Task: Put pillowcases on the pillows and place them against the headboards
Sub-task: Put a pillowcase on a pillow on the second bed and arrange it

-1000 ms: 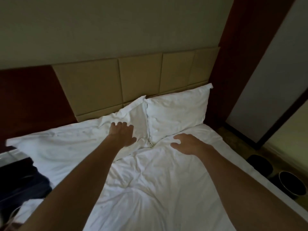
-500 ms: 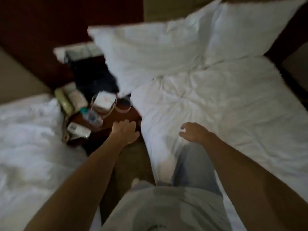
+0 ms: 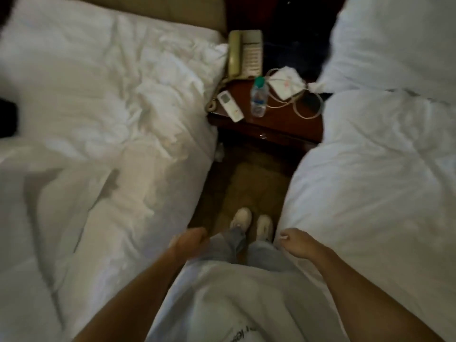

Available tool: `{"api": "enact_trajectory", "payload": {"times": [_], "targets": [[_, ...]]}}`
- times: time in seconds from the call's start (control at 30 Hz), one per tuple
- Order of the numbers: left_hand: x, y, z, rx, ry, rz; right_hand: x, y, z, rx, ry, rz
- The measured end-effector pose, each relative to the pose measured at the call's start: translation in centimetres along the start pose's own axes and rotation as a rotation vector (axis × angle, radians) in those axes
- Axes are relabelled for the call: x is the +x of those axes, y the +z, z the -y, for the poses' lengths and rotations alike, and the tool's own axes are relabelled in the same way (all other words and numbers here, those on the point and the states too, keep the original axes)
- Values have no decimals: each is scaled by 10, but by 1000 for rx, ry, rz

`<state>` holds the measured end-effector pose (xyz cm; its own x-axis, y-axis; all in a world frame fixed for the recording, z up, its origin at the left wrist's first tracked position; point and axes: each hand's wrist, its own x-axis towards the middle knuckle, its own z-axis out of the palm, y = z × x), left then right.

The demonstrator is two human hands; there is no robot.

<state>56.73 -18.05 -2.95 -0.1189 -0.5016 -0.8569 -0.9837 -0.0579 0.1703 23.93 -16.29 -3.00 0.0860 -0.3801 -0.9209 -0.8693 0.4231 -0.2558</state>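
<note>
I stand in the gap between two beds and look down. A white cased pillow [image 3: 394, 38] lies at the head of the right bed [image 3: 370, 193], at the top right. Crumpled white bedding [image 3: 98, 95] covers the left bed, whose tan headboard [image 3: 177, 11] shows at the top. My left hand [image 3: 188, 243] hangs by my left thigh with loosely curled fingers and holds nothing. My right hand [image 3: 294, 243] hangs next to the right bed's edge, fingers loosely bent, also holding nothing.
A dark wooden nightstand [image 3: 266, 129] stands between the beds, carrying a beige telephone [image 3: 244, 54], a white remote [image 3: 230, 106], a water bottle [image 3: 259, 97], a white packet with cables [image 3: 286, 85]. Carpeted floor [image 3: 251, 183] runs ahead of my shoes [image 3: 251, 222]. A dark object [image 3: 7, 118] lies on the left bed.
I have turned left away from the right bed's pillows and drawn both hands back from them. The view now looks down at the aisle and the left bed.
</note>
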Motion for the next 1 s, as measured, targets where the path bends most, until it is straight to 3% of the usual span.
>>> {"api": "enact_trajectory", "payload": {"times": [0.13, 0.5, 0.67, 0.83, 1.0], "targets": [[-31, 55, 49, -196, -189, -40, 16, 2, 31, -68, -80, 4], [-78, 121, 119, -658, -345, -368, 10, 11, 127, -556, -178, 44], [-90, 161, 165, -878, -371, -336, 15, 26, 194, -684, -147, -9], [-126, 203, 247, -1097, -419, -331, 22, 88, 283, -730, -195, -64], [-174, 251, 330, -1144, -606, -332, 22, 162, 360, -783, -275, 47]]}}
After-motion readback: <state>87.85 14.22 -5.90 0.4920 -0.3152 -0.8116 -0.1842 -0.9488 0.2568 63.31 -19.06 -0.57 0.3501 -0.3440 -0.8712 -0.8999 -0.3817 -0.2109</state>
